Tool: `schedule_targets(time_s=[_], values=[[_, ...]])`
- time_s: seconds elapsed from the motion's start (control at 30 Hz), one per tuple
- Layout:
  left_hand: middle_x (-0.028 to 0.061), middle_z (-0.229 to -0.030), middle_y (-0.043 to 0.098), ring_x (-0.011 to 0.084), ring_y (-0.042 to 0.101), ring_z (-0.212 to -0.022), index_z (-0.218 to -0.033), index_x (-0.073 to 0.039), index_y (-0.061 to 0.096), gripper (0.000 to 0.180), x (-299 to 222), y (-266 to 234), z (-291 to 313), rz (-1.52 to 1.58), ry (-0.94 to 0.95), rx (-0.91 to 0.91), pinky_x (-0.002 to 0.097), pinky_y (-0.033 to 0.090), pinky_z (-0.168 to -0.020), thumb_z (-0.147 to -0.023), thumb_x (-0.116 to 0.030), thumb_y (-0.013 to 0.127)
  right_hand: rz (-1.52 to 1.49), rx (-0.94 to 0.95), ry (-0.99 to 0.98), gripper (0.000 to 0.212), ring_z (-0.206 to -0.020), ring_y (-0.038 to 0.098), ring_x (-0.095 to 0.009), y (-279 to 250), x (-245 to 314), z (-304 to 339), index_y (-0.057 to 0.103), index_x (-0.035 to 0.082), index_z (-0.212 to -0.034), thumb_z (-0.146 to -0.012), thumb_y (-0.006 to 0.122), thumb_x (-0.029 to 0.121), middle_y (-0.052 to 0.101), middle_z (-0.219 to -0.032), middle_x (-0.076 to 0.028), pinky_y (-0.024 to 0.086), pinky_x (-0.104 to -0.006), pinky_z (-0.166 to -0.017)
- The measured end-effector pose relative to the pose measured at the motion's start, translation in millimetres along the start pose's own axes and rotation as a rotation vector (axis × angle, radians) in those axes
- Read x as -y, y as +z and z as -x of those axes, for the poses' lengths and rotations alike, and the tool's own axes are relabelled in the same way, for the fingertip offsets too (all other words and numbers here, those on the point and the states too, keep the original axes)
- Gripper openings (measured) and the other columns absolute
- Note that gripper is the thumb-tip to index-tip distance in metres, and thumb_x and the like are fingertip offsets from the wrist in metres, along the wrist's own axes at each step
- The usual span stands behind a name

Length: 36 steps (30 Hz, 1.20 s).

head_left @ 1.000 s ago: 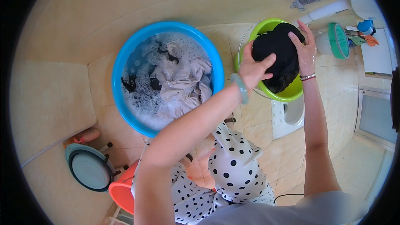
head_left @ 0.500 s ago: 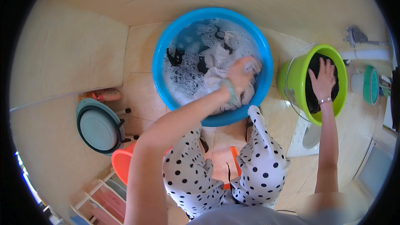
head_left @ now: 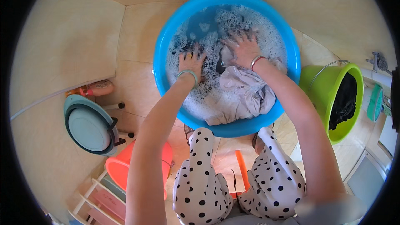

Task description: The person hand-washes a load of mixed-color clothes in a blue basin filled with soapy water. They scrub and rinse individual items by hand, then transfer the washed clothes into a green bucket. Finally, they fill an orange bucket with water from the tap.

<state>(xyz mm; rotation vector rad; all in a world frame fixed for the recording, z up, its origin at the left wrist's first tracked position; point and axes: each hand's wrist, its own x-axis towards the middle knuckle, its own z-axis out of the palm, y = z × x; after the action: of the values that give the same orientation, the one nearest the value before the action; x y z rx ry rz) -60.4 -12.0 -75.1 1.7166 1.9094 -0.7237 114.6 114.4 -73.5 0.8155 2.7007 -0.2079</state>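
A big blue basin (head_left: pixel 293 58) holds foamy water and wet laundry. My left hand (head_left: pixel 191 64), with a ring and a pale green bangle, reaches into the suds at the basin's left side. Its fingers are spread, their tips dipping into the foam by dark cloth. Farther right, my right hand (head_left: pixel 246 53) lies palm down with fingers apart at the water's surface, touching the edge of the laundry. A pale grey garment (head_left: pixel 246 93) is bunched along the near right of the basin, partly under water. A dark piece of cloth (head_left: pixel 221 63) shows between my hands.
To the right, a lime green bucket (head_left: pixel 318 87) tilts in view with black cloth (head_left: pixel 345 102) inside. Grey-green basins (head_left: pixel 89 129) stand at the left, near an orange-red bucket (head_left: pixel 118 164) and a white rack (head_left: pixel 85 198). A wall rises beyond the basin.
My right hand has left the black cloth in the green bucket and moved into the blue basin. My left hand has let go of the pale garment and shifted left into the suds.
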Motion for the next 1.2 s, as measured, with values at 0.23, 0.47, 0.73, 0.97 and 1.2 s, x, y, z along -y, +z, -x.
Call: schedule_targets(time_s=[0.23,0.47,0.73,0.97,1.2], values=[[0.0172,-0.129,0.057,0.033,0.053,-0.122,-0.137,-0.019,0.05,0.056,11,26,-27,0.352,-0.113,-0.134,0.0479,0.041,-0.102,-0.082,-0.019,0.058,-0.382,0.126,0.33,0.058,-0.134,0.04,-0.036,60,-24,4,0.046,0.019,-0.139,-0.084,0.064,0.025,0.047,-0.139,-0.013,0.038,-0.0517,-0.106],[0.0135,-0.096,0.065,0.0295,0.063,-0.09,-0.107,-0.006,0.068,0.04,-15,-65,36,0.869,0.158,-0.438,0.0305,0.05,-0.084,-0.067,-0.002,0.066,-0.839,-0.105,0.153,0.076,-0.139,0.034,-0.035,97,-59,63,0.037,0.009,-0.145,-0.074,0.063,0.009,0.037,-0.148,-0.02,0.029,-0.0403,-0.115],[0.0051,-0.081,0.059,0.0159,0.062,-0.083,-0.097,-0.001,0.068,0.041,-17,-158,115,1.351,0.404,-0.624,0.0253,0.047,-0.072,-0.06,0.016,0.062,-0.811,-0.256,0.095,0.101,-0.142,0.028,-0.038,-9,-73,83,0.029,0.016,-0.151,-0.066,0.083,0.023,0.029,-0.154,-0.017,0.026,-0.0412,-0.115],[0.0078,-0.107,0.066,0.0171,0.063,-0.101,-0.114,0.001,0.063,0.047,-5,-193,147,1.823,0.448,-0.673,0.0283,0.049,-0.092,-0.07,0.016,0.062,-1.757,-0.405,-0.021,0.067,-0.123,0.048,-0.017,-3,-48,46,0.049,0.009,-0.136,-0.075,0.075,-0.002,0.052,-0.134,-0.005,0.043,-0.0306,-0.1],[0.0085,-0.117,0.064,0.0194,0.06,-0.107,-0.125,-0.001,0.057,0.056,21,-105,108,2.004,0.18,-0.663,0.0314,0.047,-0.095,-0.071,0.016,0.056,-2.141,-0.699,0.154,0.06,-0.116,0.054,-0.02,-17,-59,53,0.053,0.006,-0.129,-0.071,0.055,-0.006,0.056,-0.125,-0.007,0.041,-0.0305,-0.102]])
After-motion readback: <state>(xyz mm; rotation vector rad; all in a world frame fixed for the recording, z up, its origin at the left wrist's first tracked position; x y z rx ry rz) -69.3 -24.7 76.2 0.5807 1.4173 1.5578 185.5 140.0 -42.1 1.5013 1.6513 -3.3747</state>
